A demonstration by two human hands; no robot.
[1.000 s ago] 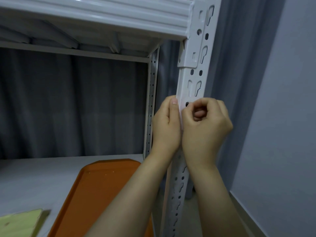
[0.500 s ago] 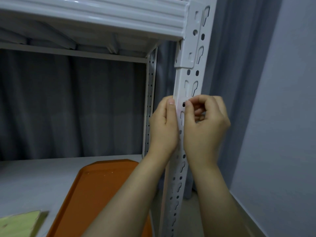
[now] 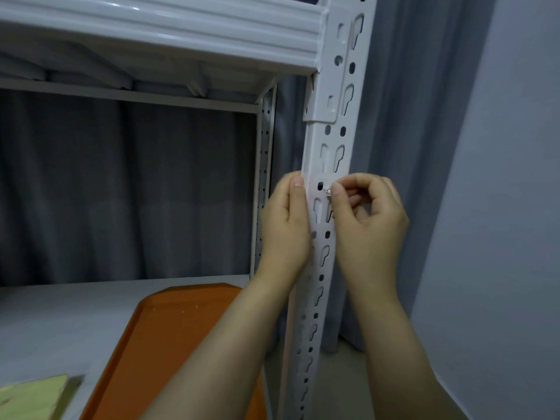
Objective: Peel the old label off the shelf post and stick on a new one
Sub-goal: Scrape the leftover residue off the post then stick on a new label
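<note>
View: head camera, looking forward and down along the front corner of a white metal rack.
Shelf post (image 3: 328, 86): it stood upright at centre, white, punched with round holes and keyhole slots, and ran from the top edge to the bottom of the picture.
Label (image 3: 328, 191): only a small pale curled bit showed, on the post's front face beside a round hole, about halfway up the picture; how far the rest reached could not be told.
Right hand (image 3: 371, 228): its fingers were curled, with thumb and forefinger pinching the label bit against the post's right side.
Left hand (image 3: 285, 234): it lay against the post's left edge at the same height, thumb straight and pressed along the front corner; the other fingers were hidden behind the post, so whether they wrapped it could not be told.
Upper shelf (image 3: 169, 31): a ribbed white beam met the post near the top.
Rear post (image 3: 264, 177): thinner, it stood further back.
Orange tray (image 3: 169, 344): it lay on the lower shelf under the left forearm.
Wooden board (image 3: 33, 398): pale, at the bottom left corner, near the tray.
Curtain (image 3: 121, 192): grey folds hung behind the rack.
Wall (image 3: 509, 207): plain, on the right.
</note>
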